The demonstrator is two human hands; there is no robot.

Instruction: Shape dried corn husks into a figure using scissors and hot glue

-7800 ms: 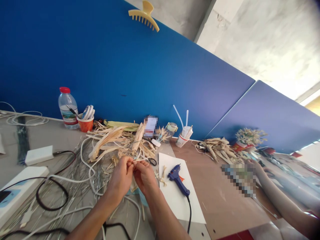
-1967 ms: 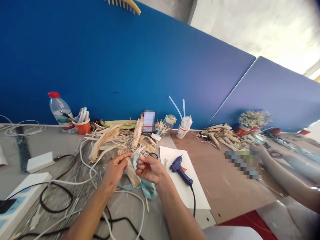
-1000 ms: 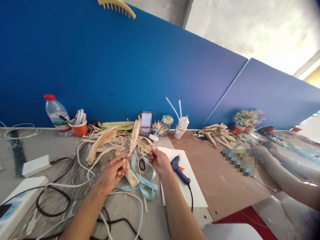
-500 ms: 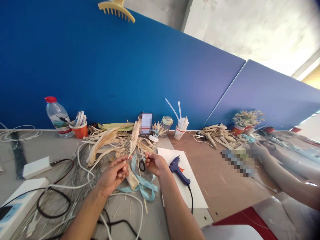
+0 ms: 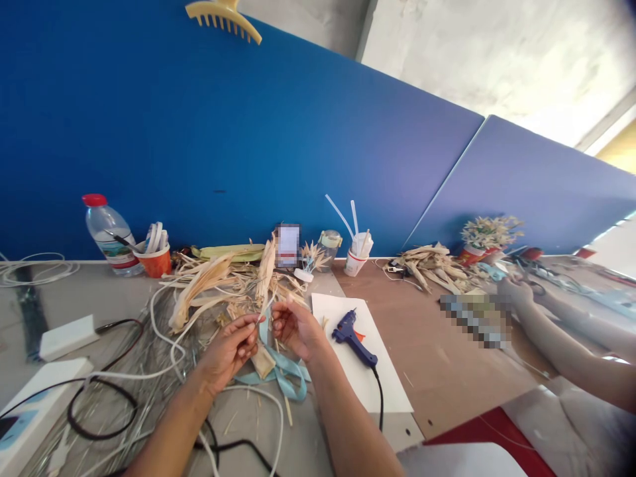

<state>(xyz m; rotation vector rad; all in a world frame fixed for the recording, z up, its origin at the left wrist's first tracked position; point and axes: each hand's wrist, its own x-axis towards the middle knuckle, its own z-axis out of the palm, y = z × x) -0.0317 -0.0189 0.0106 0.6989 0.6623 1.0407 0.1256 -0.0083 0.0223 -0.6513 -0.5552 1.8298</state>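
Note:
My left hand (image 5: 233, 351) is raised over the table, thumb and fingertips pinched on something thin and small that I cannot make out. Close beside it on the right is my right hand (image 5: 297, 330), its fingers curled inward; whatever they may hold is hidden. Behind the hands lie dry corn husks (image 5: 201, 291), with one long husk (image 5: 267, 268) standing up from the pile. Under and between the hands, a light blue ribbon (image 5: 288, 381) lies looped on the table beside a rolled piece of husk (image 5: 263, 363).
A blue glue gun (image 5: 355, 339) rests on white paper (image 5: 392, 391) to the right. White cable (image 5: 163, 374) and a power strip (image 5: 44, 404) lie left. Along the partition stand a bottle (image 5: 112, 235), cups (image 5: 156, 262) and a phone (image 5: 288, 245). Another person's arms (image 5: 561, 338) are far right.
My right hand has moved left, closer to my left fingertips. A small black loop seen between the hands before is now hidden. The whole view has shifted slightly.

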